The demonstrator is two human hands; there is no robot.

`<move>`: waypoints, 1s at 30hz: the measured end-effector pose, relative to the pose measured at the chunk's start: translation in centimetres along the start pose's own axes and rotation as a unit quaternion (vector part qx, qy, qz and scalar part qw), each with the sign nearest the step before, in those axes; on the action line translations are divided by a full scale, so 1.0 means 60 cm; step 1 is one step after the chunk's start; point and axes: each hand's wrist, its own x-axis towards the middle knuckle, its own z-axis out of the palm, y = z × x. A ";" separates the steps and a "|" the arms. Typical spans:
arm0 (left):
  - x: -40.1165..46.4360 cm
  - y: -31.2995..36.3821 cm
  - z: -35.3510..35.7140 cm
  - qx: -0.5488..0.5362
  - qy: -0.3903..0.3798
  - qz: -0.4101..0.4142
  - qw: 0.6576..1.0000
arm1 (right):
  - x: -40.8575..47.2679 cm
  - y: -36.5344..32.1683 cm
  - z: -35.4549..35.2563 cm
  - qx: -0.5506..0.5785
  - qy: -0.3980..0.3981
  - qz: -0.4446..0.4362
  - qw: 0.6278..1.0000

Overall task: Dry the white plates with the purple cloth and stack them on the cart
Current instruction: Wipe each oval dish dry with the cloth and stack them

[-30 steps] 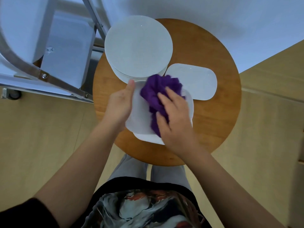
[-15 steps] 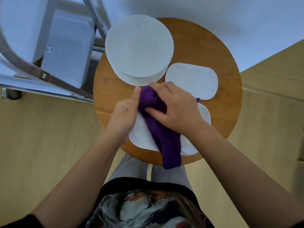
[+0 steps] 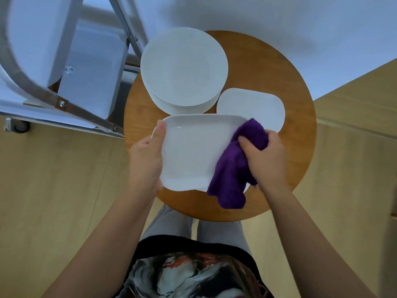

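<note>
Gripping the left edge of a smooth white rounded-rectangular plate (image 3: 189, 151) with thumb over the rim, the left hand (image 3: 146, 162) holds it above the round wooden table (image 3: 296, 100). The right hand (image 3: 265, 157) has its fingers curled round the plush purple cloth (image 3: 234, 171), bunched against the plate's right edge. A stack of round white plates (image 3: 183, 67) and an oblong plate (image 3: 250, 106) rest behind; a second plate possibly lies beneath the held one.

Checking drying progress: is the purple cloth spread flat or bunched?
Bunched: the right hand grips the purple cloth crumpled against the white rectangular plate's edge.
</note>
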 end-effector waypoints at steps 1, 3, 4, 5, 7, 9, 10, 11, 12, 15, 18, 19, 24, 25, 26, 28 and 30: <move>0.001 -0.005 0.004 -0.019 0.019 -0.004 1.000 | -0.007 0.005 0.004 0.047 0.011 0.044 0.998; -0.004 -0.014 0.020 -0.041 0.053 -0.015 0.998 | -0.026 0.015 0.021 0.178 0.035 0.149 0.972; -0.008 -0.018 0.033 -0.049 0.070 -0.023 0.996 | -0.037 0.016 0.034 0.252 0.041 0.206 0.945; -0.014 -0.021 0.047 -0.058 0.087 -0.035 0.994 | -0.048 0.015 0.050 0.319 0.040 0.258 0.911; -0.026 -0.026 0.072 -0.053 0.092 -0.035 0.994 | -0.067 0.009 0.082 0.390 0.025 0.316 0.864; -0.029 -0.028 0.085 -0.022 0.060 -0.003 0.998 | -0.066 0.004 0.091 0.382 0.021 0.324 0.865; -0.026 -0.029 0.085 -0.016 0.029 0.010 0.999 | -0.059 0.002 0.084 0.370 0.019 0.312 0.875; -0.023 -0.025 0.079 -0.009 -0.002 0.019 1.000 | -0.049 -0.001 0.069 0.357 0.018 0.289 0.888; -0.018 -0.019 0.070 0.004 -0.027 0.027 0.999 | -0.040 -0.003 0.050 0.336 0.013 0.256 0.906; 0.011 0.013 0.035 0.039 -0.104 -0.024 0.993 | -0.024 -0.017 -0.015 0.203 -0.038 0.153 0.966; 0.033 0.038 0.028 0.089 -0.207 -0.114 0.968 | -0.025 -0.034 -0.038 0.064 -0.103 0.081 0.989; 0.034 0.039 0.035 0.095 -0.203 -0.126 0.966 | -0.026 -0.039 -0.035 0.033 -0.112 0.066 0.991; 0.033 0.035 0.066 -0.002 -0.057 -0.115 0.992 | -0.041 -0.042 -0.008 -0.028 -0.053 0.002 0.998; 0.036 0.036 0.066 -0.025 -0.038 -0.111 0.993 | -0.050 -0.038 -0.002 -0.028 -0.045 0.005 0.999; 0.039 0.038 0.065 -0.045 -0.027 -0.105 0.993 | -0.060 -0.033 0.004 -0.017 -0.039 0.012 0.999; 0.042 0.040 0.063 -0.065 -0.019 -0.097 0.993 | -0.076 -0.025 0.012 0.001 -0.038 0.029 0.999; 0.036 0.038 0.064 -0.059 -0.007 -0.081 0.995 | -0.082 -0.018 0.007 -0.046 -0.073 0.037 0.996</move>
